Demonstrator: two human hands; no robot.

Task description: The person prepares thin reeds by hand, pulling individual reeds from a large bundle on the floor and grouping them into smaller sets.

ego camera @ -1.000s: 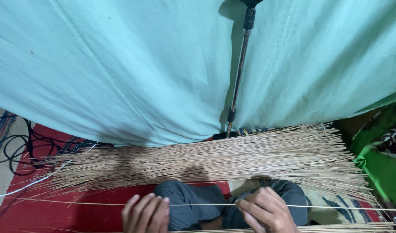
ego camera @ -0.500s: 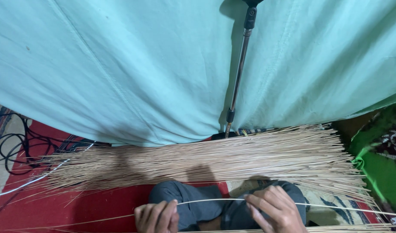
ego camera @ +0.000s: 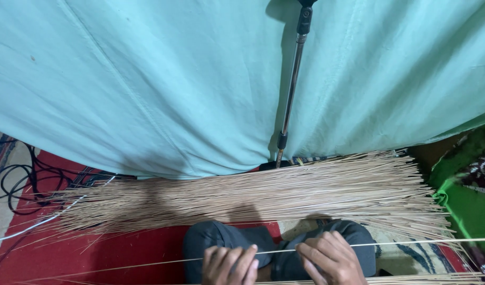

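Stick (ego camera: 390, 244), thin and pale, runs crosswise in front of me, its long axis going left to right just above my knees. It passes through both of my hands and carries on well past each, out toward the green cloth (ego camera: 467, 208) on the right and low over the red mat (ego camera: 110, 253) on the left, where it tapers off. My left hand (ego camera: 231, 265) is curled over it, fingers bent down and closed around the shaft. My right hand (ego camera: 331, 259) sits a little apart from the left, fingers folded over the same stick, pinching it; the exact fingertip contact is hidden under my knuckles. Between the two hands a short bare stretch of the stick shows.

Just beyond my knees, farther from me, lies the big pile of sticks (ego camera: 263, 195), all aligned the same way as the one I hold, thick ends bunched to the right and thin tips fanning to the left. Both hands are about equally near the pile, the right perhaps slightly closer to its dense end. A second small bundle (ego camera: 411, 278) lies at the bottom right edge of the floor, just beside my right hand. Behind the pile hangs a pale teal sheet (ego camera: 147, 84), with a metal stand pole (ego camera: 291, 89) rising in front of it, and black cables (ego camera: 20, 182) coil at the left edge of the mat.
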